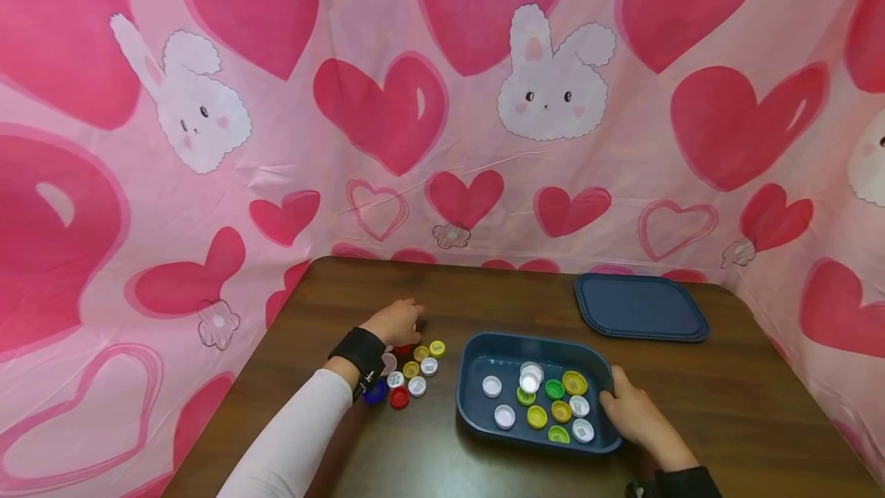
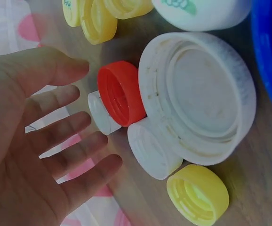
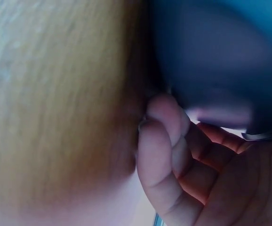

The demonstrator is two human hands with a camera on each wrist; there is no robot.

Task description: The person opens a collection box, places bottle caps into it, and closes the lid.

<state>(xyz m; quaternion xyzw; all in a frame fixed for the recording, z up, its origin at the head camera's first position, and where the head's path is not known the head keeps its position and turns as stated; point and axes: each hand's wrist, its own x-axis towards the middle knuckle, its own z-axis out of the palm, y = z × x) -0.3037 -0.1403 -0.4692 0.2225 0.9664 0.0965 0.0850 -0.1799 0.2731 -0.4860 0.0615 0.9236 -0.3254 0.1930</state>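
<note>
At lower centre of the head view, the right hand (image 1: 636, 413) grips the right rim of the dark blue tray (image 1: 477, 363), thumb over the edge and fingers curled beneath it, with white, yellow and green caps lying inside. Left of the tray, the left hand (image 1: 397, 323) hovers with fingers spread and straight, holding nothing, just above a loose cluster of bottle caps (image 1: 411, 375) on the brown table (image 1: 726, 398). A dark blue lid (image 1: 639, 306) lies well apart toward the upper right.
</note>
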